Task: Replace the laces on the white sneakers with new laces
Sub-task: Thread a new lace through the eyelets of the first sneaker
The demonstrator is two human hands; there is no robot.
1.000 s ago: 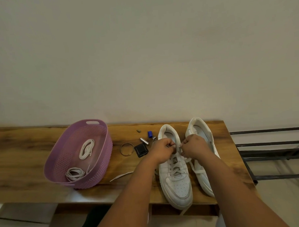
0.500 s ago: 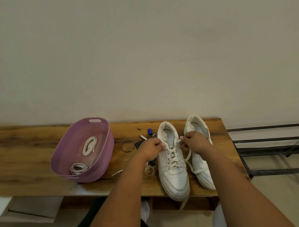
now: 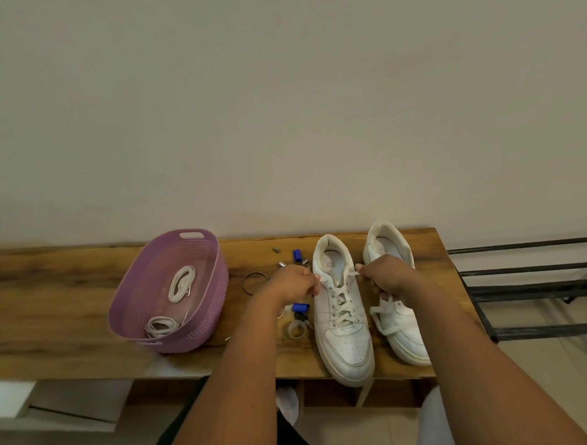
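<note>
Gripping: left hand (image 3: 296,284) and right hand (image 3: 387,278) each pinch a lace (image 3: 339,297) end at the near sneaker (image 3: 341,317).
Risk: uneven pulling could snag an eyelet or drag the sneaker along the surface (image 3: 53,300).

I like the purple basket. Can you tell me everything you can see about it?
The purple basket is oval, looks like plastic with a woven pattern, and has a slot handle in its far rim. It stands upright on the wooden table, left of the sneakers, with nothing else touching it. Inside lie two white lace bundles, one farther back, one nearer the front.
</note>
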